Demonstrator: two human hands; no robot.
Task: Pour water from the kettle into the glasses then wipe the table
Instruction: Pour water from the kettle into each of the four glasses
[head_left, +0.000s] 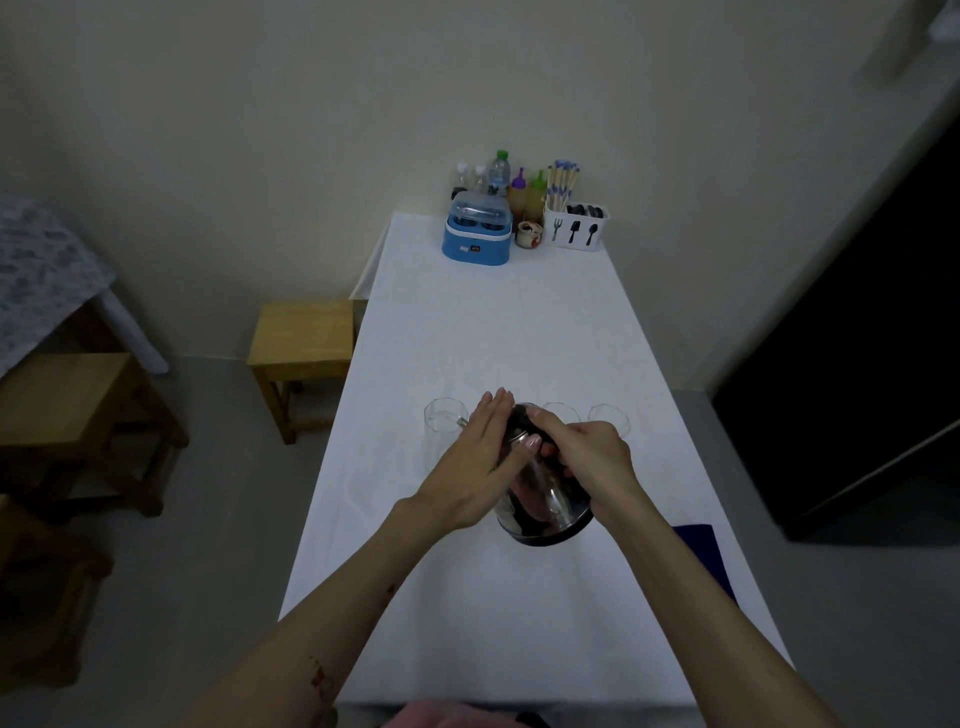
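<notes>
— Glasses? Counted three: one (445, 422) left of the kettle (543, 493), two (562, 413) (609, 420) behind the right hand (592, 457).
— Hands?
— Two. Right wrapped around the kettle's handle, tilted over the surface (519, 322); left (480, 462) flat, fingers straight, pressed on the lid.
— Cloth?
— One, blue (701, 551), at the right edge. Two stools (301, 338) (67, 400) left.

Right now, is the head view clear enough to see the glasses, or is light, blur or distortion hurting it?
Head view: dim and dark at the corners; the clear glasses barely stand out from the white table; wide-angle bending at the edges; the kettle shows reflections; hands reasonably sharp.
</notes>
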